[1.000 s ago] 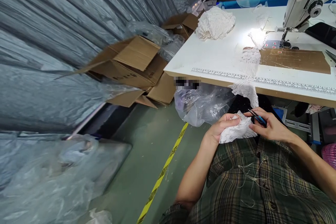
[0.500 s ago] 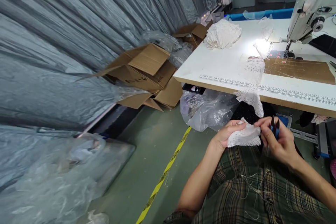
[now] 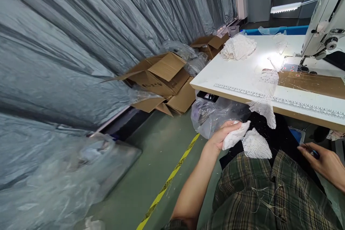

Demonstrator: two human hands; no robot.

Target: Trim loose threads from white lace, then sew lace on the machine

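Observation:
My left hand (image 3: 221, 137) grips a bunched piece of white lace (image 3: 249, 141) in front of my lap, fingers wrapped round it. The lace strip (image 3: 265, 93) runs up over the table's front edge toward the sewing machine (image 3: 325, 25). My right hand (image 3: 323, 161) is off to the right, away from the lace, with a small blue thread snip (image 3: 314, 153) in its closed fingers. My plaid shirt (image 3: 269, 194) with loose threads on it fills the bottom.
A white sewing table (image 3: 234, 75) has a ruler strip (image 3: 280, 100) along its front, a brown cardboard sheet (image 3: 312, 81) and a lace pile (image 3: 238, 47). A plastic bag (image 3: 212, 115) sits under it. Cardboard boxes (image 3: 161, 79) lie by grey plastic curtains (image 3: 81, 43). Yellow tape (image 3: 169, 183) crosses the green floor.
My right hand has left the lace and swung right with the snip. My left hand keeps hold of the lace and has moved slightly left. The view has tilted up.

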